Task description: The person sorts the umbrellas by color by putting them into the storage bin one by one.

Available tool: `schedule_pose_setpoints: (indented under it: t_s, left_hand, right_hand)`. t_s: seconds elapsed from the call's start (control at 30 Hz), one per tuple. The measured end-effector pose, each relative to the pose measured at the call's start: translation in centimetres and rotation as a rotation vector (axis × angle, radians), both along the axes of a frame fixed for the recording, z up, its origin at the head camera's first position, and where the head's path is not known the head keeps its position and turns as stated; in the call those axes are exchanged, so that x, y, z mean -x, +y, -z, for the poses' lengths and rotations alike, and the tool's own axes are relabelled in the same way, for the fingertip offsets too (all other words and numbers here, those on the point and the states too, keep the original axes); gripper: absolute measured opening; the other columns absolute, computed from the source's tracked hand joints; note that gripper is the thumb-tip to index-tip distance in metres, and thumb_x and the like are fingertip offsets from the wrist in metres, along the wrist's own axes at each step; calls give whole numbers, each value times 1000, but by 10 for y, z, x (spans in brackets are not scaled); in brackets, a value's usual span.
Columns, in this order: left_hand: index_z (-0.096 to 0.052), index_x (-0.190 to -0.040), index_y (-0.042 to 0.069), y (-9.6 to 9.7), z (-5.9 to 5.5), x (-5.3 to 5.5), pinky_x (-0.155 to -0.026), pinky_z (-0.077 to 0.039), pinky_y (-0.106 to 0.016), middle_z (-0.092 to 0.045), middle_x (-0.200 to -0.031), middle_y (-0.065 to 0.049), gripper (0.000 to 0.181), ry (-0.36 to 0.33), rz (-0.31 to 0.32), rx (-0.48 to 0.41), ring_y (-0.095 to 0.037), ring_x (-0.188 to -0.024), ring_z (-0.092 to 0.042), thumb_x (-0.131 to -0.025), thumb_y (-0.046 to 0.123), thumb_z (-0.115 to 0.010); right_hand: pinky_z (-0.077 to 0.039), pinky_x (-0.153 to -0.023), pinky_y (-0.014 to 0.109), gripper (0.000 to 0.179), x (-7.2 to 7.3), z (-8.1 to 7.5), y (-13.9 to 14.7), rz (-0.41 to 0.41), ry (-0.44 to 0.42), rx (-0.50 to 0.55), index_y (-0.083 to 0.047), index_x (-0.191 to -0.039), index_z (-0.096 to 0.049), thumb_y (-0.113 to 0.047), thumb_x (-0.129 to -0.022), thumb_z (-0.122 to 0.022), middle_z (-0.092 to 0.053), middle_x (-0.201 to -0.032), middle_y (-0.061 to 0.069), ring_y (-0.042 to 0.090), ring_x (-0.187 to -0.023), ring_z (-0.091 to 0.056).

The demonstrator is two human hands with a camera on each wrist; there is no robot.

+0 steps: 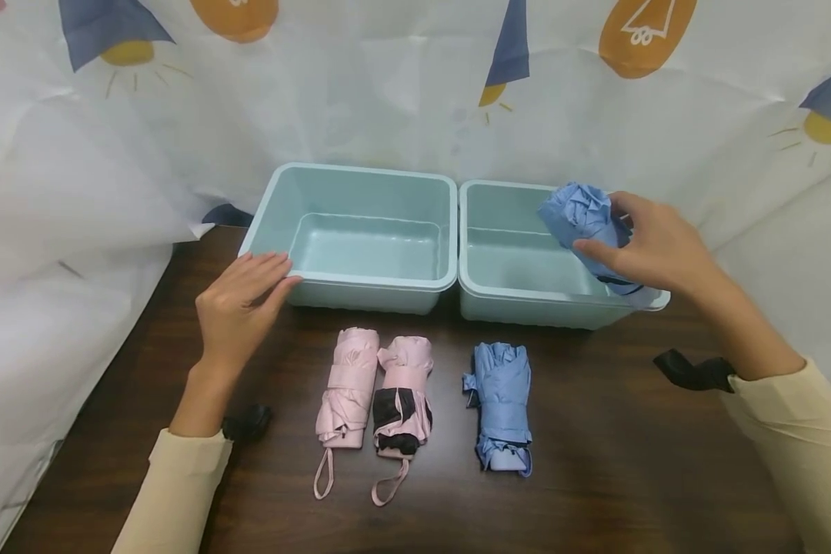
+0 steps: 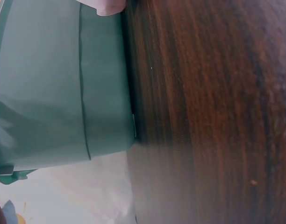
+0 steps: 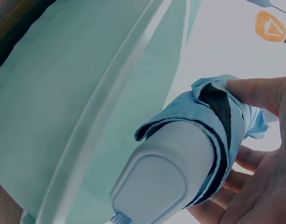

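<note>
My right hand [image 1: 654, 238] grips a folded blue umbrella [image 1: 585, 219] over the right side of the right-hand bin [image 1: 554, 296]. In the right wrist view, the thumb and fingers wrap the blue cloth of this umbrella [image 3: 227, 121], and its pale handle points toward the bin. My left hand [image 1: 242, 304] rests with fairly straight fingers on the front left rim of the left-hand bin [image 1: 367, 285]. On the table in front lie two folded pink umbrellas [image 1: 349, 385] with wrist loops, and another folded blue umbrella [image 1: 504, 404] to their right.
Both pale green bins stand side by side on the dark wooden table [image 1: 595, 431]. A white sheet printed with lamps and bulbs [image 1: 402, 92] hangs behind them and along both sides. Black straps [image 1: 692, 371] show near each wrist.
</note>
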State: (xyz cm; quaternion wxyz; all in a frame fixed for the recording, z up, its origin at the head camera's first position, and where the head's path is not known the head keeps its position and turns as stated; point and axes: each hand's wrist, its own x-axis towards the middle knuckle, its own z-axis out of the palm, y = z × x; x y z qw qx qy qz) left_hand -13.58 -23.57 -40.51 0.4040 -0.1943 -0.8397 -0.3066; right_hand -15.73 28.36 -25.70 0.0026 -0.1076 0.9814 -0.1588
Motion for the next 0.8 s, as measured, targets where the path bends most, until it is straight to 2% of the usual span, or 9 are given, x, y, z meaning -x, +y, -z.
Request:
schedule_pose_setpoints:
  t_s: [0.1,0.3,0.43,0.57,0.63,0.8]
  left_hand:
    - [-81,-119,9,1,0,1,-121,-49,-36,-80,-118,-14,35,1,7,-7,-36,-112,-78,-84,11,-89]
    - [-82,-119,10,2,1,2,-121,-49,-36,-80,-117,-13,36,7,7,-19,-36,-112,-78,-84,10,-89]
    - [-81,-119,10,1,2,2,-121,-49,-37,-80,-118,-14,36,4,10,-16,-36,-113,-78,-84,10,-89]
    - [-81,-119,8,0,1,1,-122,-47,-35,-80,-119,-14,35,-10,3,0,-36,-114,-77,-85,11,-88]
    - [-81,-119,7,0,1,1,-123,-47,-34,-79,-119,-14,35,-18,1,8,-36,-115,-77,-85,12,-88]
    - [-81,-118,6,0,-2,-1,-123,-47,-35,-79,-119,-15,35,-19,0,13,-37,-114,-77,-85,11,-89]
  right_hand:
    - [-57,-85,66,80,2,-2,-1,-4,-3,-20,6,-151,-47,-45,-95,-72,-65,-132,33,46,-108,-64]
    - [-57,-87,67,79,10,-4,-4,-21,5,-83,4,-151,-50,-44,-93,-73,-65,-137,32,46,-112,-64]
    - [-57,-70,52,74,18,-2,-2,-35,8,-128,2,-146,-56,-42,-90,-76,-68,-132,30,40,-102,-65]
    - [-48,-60,38,70,26,0,0,-52,-17,-194,-2,-142,-60,-42,-87,-79,-70,-129,27,34,-96,-65]
    - [-51,-62,42,70,29,0,0,-64,-34,-226,-3,-143,-59,-42,-87,-79,-70,-130,26,34,-98,-66]
    - [-58,-78,58,73,38,-2,-2,-104,-67,-281,-5,-146,-57,-43,-87,-79,-68,-135,25,37,-108,-66]
